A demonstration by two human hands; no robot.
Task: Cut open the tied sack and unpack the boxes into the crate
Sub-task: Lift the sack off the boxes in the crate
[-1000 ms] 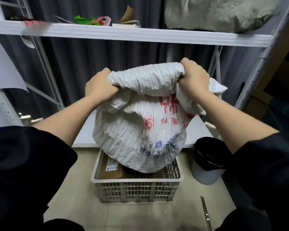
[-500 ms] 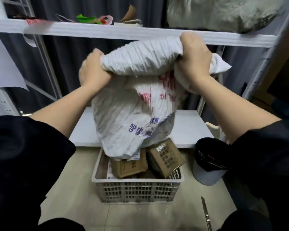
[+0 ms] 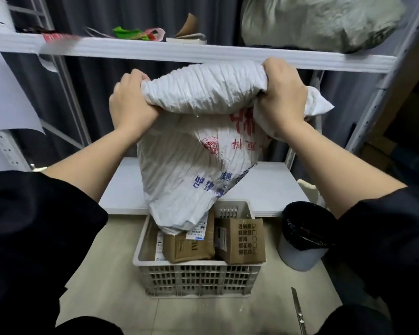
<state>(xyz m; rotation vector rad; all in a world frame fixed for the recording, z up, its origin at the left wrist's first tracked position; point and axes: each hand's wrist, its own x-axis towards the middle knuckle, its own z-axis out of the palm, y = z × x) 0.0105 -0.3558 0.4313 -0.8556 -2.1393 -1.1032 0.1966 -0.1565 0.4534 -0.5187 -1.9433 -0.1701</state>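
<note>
Upended woven sack (image 3: 194, 151) held above a white slatted crate (image 3: 198, 274) on the floor. The left hand (image 3: 131, 105) and the right hand (image 3: 282, 93) each clench a bunched corner of the sack's closed bottom end, fingers curled tight into the cloth. The sack hangs below the fingers with its cut mouth downward, reaching into the crate. Two cardboard boxes lie in the crate directly beneath the hands: a flat box with a shipping label (image 3: 189, 245) under the mouth, and a printed box (image 3: 242, 240) beside it on the right-hand side, touching it. A utility knife (image 3: 299, 313) lies on the floor below the right forearm; a lined waste bin (image 3: 305, 235) stands just right of the crate.

Handling: the woven plastic looks soft, limp and slick, so gathered corners probably give the surest hold. The slack lower half suggests little weight remains. The boxes appear stiff and light.

Compared with half a second earlier, the printed box, then tilted on edge, now rests flat in the crate, and the sack looks emptier; the grip on the corners is unchanged.
</note>
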